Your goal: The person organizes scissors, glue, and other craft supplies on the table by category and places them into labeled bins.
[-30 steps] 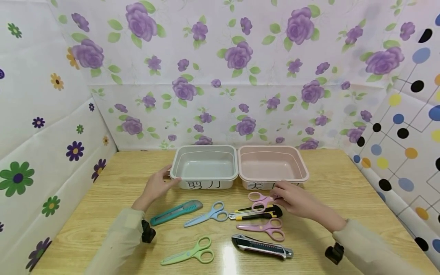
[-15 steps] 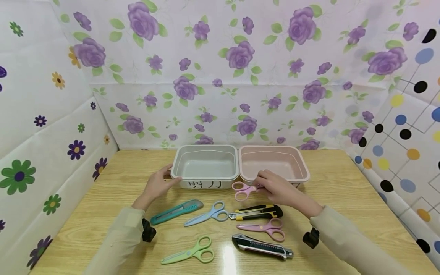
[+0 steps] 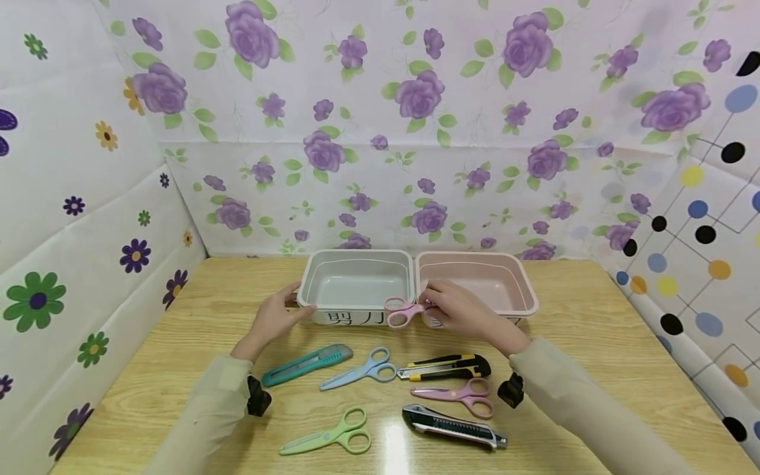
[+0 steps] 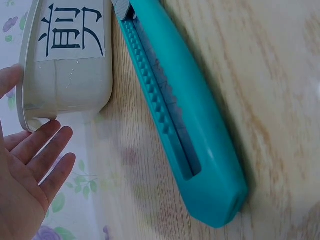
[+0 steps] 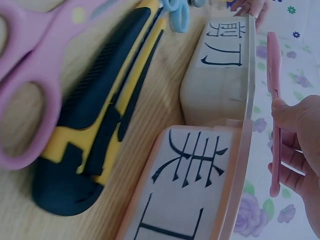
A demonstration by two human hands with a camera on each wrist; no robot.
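Note:
My right hand [image 3: 454, 307] pinches pink scissors [image 3: 402, 312] above the seam between two plastic boxes, handle loops pointing left. In the right wrist view the scissors [image 5: 275, 115] appear edge-on between thumb and fingers; my hand hides most of their blades. My left hand [image 3: 273, 321] touches the left front corner of the grey box [image 3: 304, 277]. Its thumb lies on the rim, and its fingers [image 4: 50, 145] are fairly straight and spread at the box's end. The pink box [image 3: 528, 290] stands close beside the grey one. Both boxes carry labels with Chinese characters.
On the wooden table [image 3: 196, 316] lie a teal cutter [image 3: 307, 364], blue scissors [image 3: 359, 371], a yellow-black cutter [image 3: 445, 367], more pink scissors [image 3: 454, 394], green scissors [image 3: 329, 435] and a silver-black cutter [image 3: 454, 425]. Patterned cloth walls [image 3: 380, 178] stand behind and at both sides.
My right hand has carried the pink scissors up and left, from above the yellow-black cutter to the boxes' front rims. My left hand stays at the grey box.

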